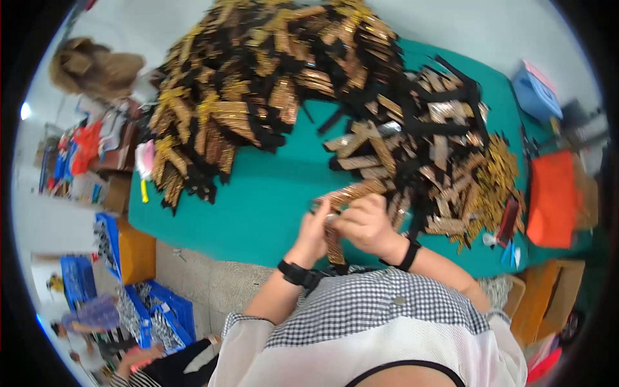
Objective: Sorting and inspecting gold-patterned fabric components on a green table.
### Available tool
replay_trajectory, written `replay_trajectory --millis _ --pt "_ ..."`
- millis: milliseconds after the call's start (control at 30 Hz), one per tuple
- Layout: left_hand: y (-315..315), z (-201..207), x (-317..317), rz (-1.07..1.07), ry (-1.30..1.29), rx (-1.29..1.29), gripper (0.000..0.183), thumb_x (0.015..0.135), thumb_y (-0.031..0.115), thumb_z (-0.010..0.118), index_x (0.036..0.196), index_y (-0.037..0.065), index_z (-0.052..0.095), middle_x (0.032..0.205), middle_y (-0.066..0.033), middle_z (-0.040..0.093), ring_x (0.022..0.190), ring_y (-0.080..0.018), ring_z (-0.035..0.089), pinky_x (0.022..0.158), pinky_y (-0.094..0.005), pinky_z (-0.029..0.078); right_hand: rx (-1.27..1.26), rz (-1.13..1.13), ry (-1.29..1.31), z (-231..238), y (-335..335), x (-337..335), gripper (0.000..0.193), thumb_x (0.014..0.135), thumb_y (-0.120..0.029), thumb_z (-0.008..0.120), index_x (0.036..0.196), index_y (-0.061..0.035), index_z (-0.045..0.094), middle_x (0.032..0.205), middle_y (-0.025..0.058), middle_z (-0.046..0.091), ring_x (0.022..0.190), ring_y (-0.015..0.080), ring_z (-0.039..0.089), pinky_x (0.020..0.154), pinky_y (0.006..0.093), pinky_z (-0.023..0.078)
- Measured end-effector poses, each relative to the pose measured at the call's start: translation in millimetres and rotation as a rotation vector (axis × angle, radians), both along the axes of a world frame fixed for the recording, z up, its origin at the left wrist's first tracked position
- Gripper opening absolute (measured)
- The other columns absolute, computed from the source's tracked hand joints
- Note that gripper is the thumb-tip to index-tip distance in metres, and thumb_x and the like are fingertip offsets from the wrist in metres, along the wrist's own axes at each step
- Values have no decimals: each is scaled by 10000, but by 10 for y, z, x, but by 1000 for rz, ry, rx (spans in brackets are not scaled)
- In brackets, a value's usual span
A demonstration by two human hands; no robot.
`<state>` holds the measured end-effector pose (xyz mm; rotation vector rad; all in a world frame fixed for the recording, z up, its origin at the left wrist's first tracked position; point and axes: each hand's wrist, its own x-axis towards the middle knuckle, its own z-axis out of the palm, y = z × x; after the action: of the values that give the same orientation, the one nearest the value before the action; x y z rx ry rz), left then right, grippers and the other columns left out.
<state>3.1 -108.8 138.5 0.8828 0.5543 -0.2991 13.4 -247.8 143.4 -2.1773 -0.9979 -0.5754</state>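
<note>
A copper-coloured sequined strip (pixel 353 192) is bent between my hands at the table's front edge, one end hanging down toward my lap. My left hand (pixel 312 233) has its thumb and fingers closed on the strip near the bend. Close beside it, my right hand (pixel 366 222) pinches the same strip, fingers curled. A small pale spot shows between the fingertips; what it is I cannot make out. Just beyond my right hand lies a loose heap of black-ended sequined strips (pixel 375 147). Farther left, a bigger pile of gold and copper sequined strips (pixel 225 116) is heaped up.
The green-covered table (pixel 264 187) runs across in front of me. Small gold pieces (pixel 500 168) are heaped at its right, near blue-handled scissors (pixel 510 255). An orange bag (pixel 551 200) and a blue bin (pixel 536 91) stand right. Blue crates (pixel 184 317) and another person (pixel 174 367) are lower left.
</note>
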Motion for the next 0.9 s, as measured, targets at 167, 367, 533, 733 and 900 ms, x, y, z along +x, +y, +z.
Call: replay_trajectory --millis 167,367,533,733,900 --pt "724 -626 314 -245 97 332 309 874 340 521 847 37 469 651 -50 501 544 -179 516 517 -325 470 110 219 627 -259 -146 -265 50 733 -104 619 777 -81 613 740 45 566 743 206 545 665 302 431" --pt "1385 -1067 503 -573 64 754 364 844 313 566 1014 15 448 679 -58 526 580 -198 531 494 -324 460 598 -378 967 -382 -1034 -95 76 783 -74 619 828 -13 617 793 10 548 694 77 520 606 212 426" --pt "920 -633 630 -450 -359 2368 430 750 213 638 1118 47 489 887 -146 589 837 -277 570 764 -379 451 608 -292 926 122 -916 264 105 762 -71 636 838 -18 585 770 -14 490 678 41 480 600 183 397" --pt "-61 -737 1464 -481 -979 1418 376 740 214 636 1056 27 558 1041 -172 565 978 -353 496 864 -392 399 499 -210 964 240 -725 691 98 742 -92 644 786 -41 573 745 -27 465 634 38 426 562 190 358" --pt "-353 -882 1818 -669 -757 1447 403 731 227 661 1076 65 530 1087 -131 541 987 -329 489 858 -381 399 489 -204 931 63 -822 665 89 738 -107 647 778 -61 583 885 16 504 687 67 456 586 210 377"
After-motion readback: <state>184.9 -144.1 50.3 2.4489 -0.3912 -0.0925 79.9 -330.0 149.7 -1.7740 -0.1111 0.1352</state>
